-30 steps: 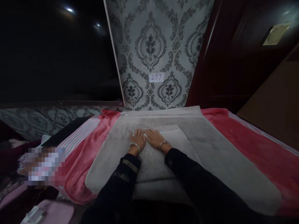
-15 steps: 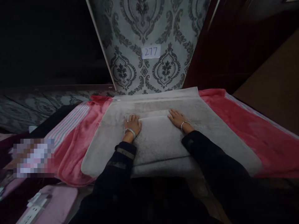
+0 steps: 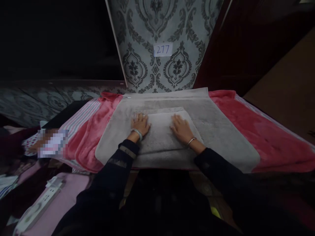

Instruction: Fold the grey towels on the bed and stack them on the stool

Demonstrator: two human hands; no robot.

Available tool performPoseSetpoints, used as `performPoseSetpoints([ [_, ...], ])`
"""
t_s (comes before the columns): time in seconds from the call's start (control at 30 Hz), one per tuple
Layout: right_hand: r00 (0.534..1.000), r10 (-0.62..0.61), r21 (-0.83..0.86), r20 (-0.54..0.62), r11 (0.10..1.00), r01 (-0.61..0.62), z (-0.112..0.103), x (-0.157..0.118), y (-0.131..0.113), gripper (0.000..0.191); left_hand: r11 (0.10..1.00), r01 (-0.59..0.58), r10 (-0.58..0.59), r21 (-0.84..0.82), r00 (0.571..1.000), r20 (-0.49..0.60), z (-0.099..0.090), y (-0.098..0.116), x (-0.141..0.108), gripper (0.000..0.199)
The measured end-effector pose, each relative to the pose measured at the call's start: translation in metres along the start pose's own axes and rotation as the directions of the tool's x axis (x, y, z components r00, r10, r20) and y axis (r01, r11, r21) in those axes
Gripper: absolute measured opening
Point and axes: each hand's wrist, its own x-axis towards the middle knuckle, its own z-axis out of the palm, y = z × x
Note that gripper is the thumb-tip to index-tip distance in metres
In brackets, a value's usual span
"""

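A folded grey cloth (image 3: pixel 159 134), plush like a towel or small blanket, lies on a larger grey plush mat (image 3: pixel 228 147). On its left far corner my left hand (image 3: pixel 141 124) rests flat, fingers spread. My right hand (image 3: pixel 181 128) is over its upper right part, palm down with fingers outstretched and slightly blurred; whether it presses or slides just above the surface I cannot tell. Neither hand grips anything. Beneath the mat spreads a red plush blanket (image 3: pixel 263 137) with a striped edge, showing on both sides.
A large dark screen (image 3: pixel 56 39) stands at the back left, and a patterned wall (image 3: pixel 157 72) bears a paper labelled 277 (image 3: pixel 163 49). Dark red furniture (image 3: pixel 228 52) is at the right. A power strip (image 3: pixel 40 205) lies on a pink surface (image 3: pixel 70 190) at lower left.
My right hand has moved from the cloth's far right corner inward and nearer to me. My left hand stays at the left corner. The view has shifted slightly.
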Motion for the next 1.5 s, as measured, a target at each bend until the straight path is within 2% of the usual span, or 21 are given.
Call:
performPoseSetpoints([
  [0.07,0.985,-0.156,0.0,0.075,0.988,0.157,0.008,-0.014,-0.038,0.061,0.994,-0.109,0.11,0.022,0.992,-0.061,0.011,0.011,-0.031,0.061],
  [0.1,0.975,-0.197,-0.007,0.105,0.98,0.199,0.011,-0.02,-0.051,0.06,0.989,-0.146,0.147,0.026,0.986,-0.076,0.018,0.016,-0.044,0.059],
  [0.2,0.973,-0.198,-0.057,0.12,0.977,0.205,0.018,-0.032,-0.063,0.06,0.987,-0.159,0.16,0.026,0.984,-0.075,0.031,0.025,-0.066,0.058],
  [0.27,0.984,-0.139,-0.09,0.106,0.985,0.149,0.018,-0.037,-0.05,0.06,0.989,-0.145,0.146,0.024,0.987,-0.062,0.032,0.025,-0.069,0.059],
  [0.4,0.998,0.034,-0.144,0.057,0.989,-0.026,0.012,-0.055,0.001,0.059,0.991,-0.129,0.13,0.028,0.988,-0.077,0.029,0.017,-0.072,0.061],
  [0.5,0.99,0.142,-0.153,0.011,0.978,-0.139,0.008,-0.075,0.036,0.058,0.997,-0.072,0.075,0.029,0.992,-0.105,0.032,0.009,-0.086,0.062],
  [0.57,0.979,0.203,-0.15,0.014,0.969,-0.199,0.003,-0.085,0.049,0.058,0.998,-0.053,0.055,0.025,0.99,-0.129,0.035,0.004,-0.099,0.062],
  [0.63,0.966,0.259,-0.161,0.015,0.954,-0.253,-0.005,-0.089,0.05,0.057,0.998,-0.057,0.059,0.019,0.989,-0.137,0.036,-0.002,-0.112,0.061],
  [0.7,0.965,0.261,-0.179,-0.025,0.949,-0.261,-0.013,-0.086,0.034,0.056,0.997,-0.069,0.07,0.017,0.991,-0.114,0.033,-0.005,-0.123,0.062],
  [0.73,0.973,0.225,-0.182,-0.054,0.956,-0.231,-0.015,-0.084,0.019,0.056,0.997,-0.075,0.077,0.021,0.992,-0.096,0.03,-0.006,-0.127,0.064],
  [0.8,0.993,0.079,-0.169,-0.088,0.981,-0.093,-0.015,-0.077,-0.02,0.057,0.995,-0.093,0.096,0.04,0.992,-0.083,0.025,-0.003,-0.134,0.07],
  [0.87,0.991,-0.118,-0.131,-0.063,0.985,0.109,-0.007,-0.07,-0.066,0.059,0.99,-0.13,0.136,0.06,0.985,-0.109,0.023,0.004,-0.137,0.076],
  [0.93,0.96,-0.279,-0.078,-0.01,0.957,0.278,0.007,-0.066,-0.103,0.06,0.986,-0.153,0.16,0.068,0.978,-0.131,0.027,0.011,-0.138,0.077],
  [1.0,0.932,-0.363,-0.041,0.018,0.931,0.363,0.021,-0.066,-0.122,0.06,0.986,-0.154,0.161,0.063,0.979,-0.128,0.034,0.015,-0.138,0.076],
  [1.03,0.929,-0.37,-0.035,0.017,0.928,0.371,0.027,-0.067,-0.123,0.06,0.987,-0.15,0.157,0.06,0.98,-0.126,0.038,0.016,-0.139,0.075],
  [1.1,0.943,-0.332,-0.043,-0.005,0.943,0.331,0.034,-0.072,-0.109,0.06,0.986,-0.157,0.163,0.055,0.976,-0.143,0.045,0.014,-0.14,0.074],
  [1.23,0.989,-0.112,-0.082,-0.094,0.991,0.104,0.034,-0.091,-0.045,0.064,0.985,-0.168,0.173,0.039,0.966,-0.191,0.052,0.009,-0.143,0.075],
  [1.37,0.975,0.089,-0.106,-0.205,0.988,-0.113,0.033,-0.121,0.017,0.063,0.985,-0.174,0.173,0.013,0.96,-0.22,0.056,0.01,-0.144,0.074],
  [1.43,0.967,0.142,-0.109,-0.211,0.98,-0.168,0.032,-0.135,0.042,0.061,0.986,-0.168,0.161,-0.009,0.962,-0.222,0.055,0.009,-0.146,0.075],
  [1.5,0.962,0.192,-0.099,-0.195,0.972,-0.214,0.029,-0.142,0.065,0.059,0.985,-0.161,0.149,-0.055,0.973,-0.179,0.05,0.004,-0.145,0.076],
])
